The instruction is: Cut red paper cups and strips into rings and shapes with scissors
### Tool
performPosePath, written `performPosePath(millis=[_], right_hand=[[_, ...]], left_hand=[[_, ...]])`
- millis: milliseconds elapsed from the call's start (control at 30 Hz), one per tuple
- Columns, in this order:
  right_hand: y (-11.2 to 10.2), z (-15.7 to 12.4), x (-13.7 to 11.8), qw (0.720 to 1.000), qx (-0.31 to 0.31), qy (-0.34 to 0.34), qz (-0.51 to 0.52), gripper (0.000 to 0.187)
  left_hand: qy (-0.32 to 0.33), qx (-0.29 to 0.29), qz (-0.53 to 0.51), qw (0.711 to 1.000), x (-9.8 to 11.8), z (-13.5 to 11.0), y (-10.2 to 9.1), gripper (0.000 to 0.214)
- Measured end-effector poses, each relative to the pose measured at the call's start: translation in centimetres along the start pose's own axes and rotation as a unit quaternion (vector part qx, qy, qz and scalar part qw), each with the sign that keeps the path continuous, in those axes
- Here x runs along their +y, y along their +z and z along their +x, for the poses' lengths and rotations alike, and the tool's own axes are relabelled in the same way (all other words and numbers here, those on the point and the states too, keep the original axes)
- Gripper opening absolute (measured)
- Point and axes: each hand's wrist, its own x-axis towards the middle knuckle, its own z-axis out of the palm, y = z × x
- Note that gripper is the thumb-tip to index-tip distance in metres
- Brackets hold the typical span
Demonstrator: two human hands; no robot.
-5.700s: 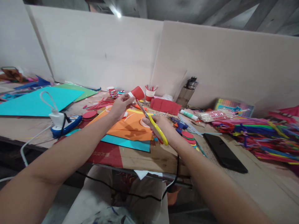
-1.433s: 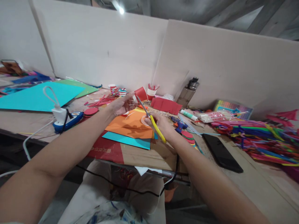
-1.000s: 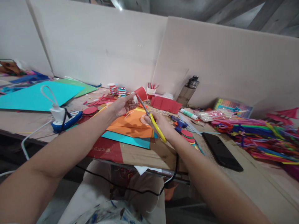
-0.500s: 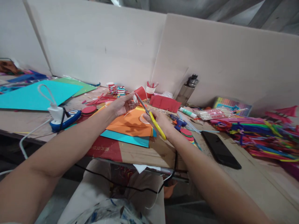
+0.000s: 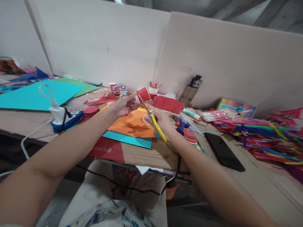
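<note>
My left hand (image 5: 125, 105) is closed on a small red paper cup (image 5: 143, 94) with a white rim, tipped on its side above the table. In my right hand (image 5: 161, 121) is a pair of scissors (image 5: 156, 126) with yellow handles. The blades reach up and left to the cup's near end, touching or very close to it; I cannot tell how far they are apart. A thin white strip hangs below the left hand. Orange paper sheets (image 5: 123, 127) lie under both hands, over a turquoise sheet (image 5: 132, 140).
Behind stand a white-and-red cup of sticks (image 5: 153, 90) and a dark bottle (image 5: 191, 90). A blue glue gun (image 5: 182, 125), a black phone (image 5: 223, 151) and many coloured pipe cleaners (image 5: 265, 135) lie right. A blue power strip (image 5: 67, 120) with cables sits left, near turquoise card (image 5: 30, 96).
The scissor handles have shifted slightly down and left, and the blades look a little different in angle. The cup stays in my left hand, almost unmoved.
</note>
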Motion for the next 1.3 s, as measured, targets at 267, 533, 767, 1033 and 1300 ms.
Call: performPosePath(millis=[267, 533, 767, 1033, 1300], right_hand=[[0.00, -0.16, -0.11, 1.000, 0.011, -0.011, -0.020, 0.045], [-0.05, -0.54, 0.02, 0.999, 0.001, -0.025, -0.026, 0.038], [0.16, -0.62, -0.24, 0.999, 0.010, -0.005, -0.030, 0.037], [0.47, -0.62, -0.66, 0.999, 0.029, 0.013, -0.028, 0.040], [0.34, -0.68, -0.39, 0.999, 0.015, 0.007, -0.046, 0.040]], left_hand=[[0.009, -0.007, 0.018, 1.000, 0.14, -0.09, 0.03, 0.018], [0.019, -0.016, 0.061, 0.998, 0.13, -0.19, 0.08, 0.020], [0.026, -0.019, 0.080, 0.996, -0.18, -0.23, 0.18, 0.019], [0.039, -0.032, 0.082, 0.995, -0.21, 0.04, -0.06, 0.020], [0.036, -0.030, 0.095, 0.994, -0.18, 0.10, -0.30, 0.019]])
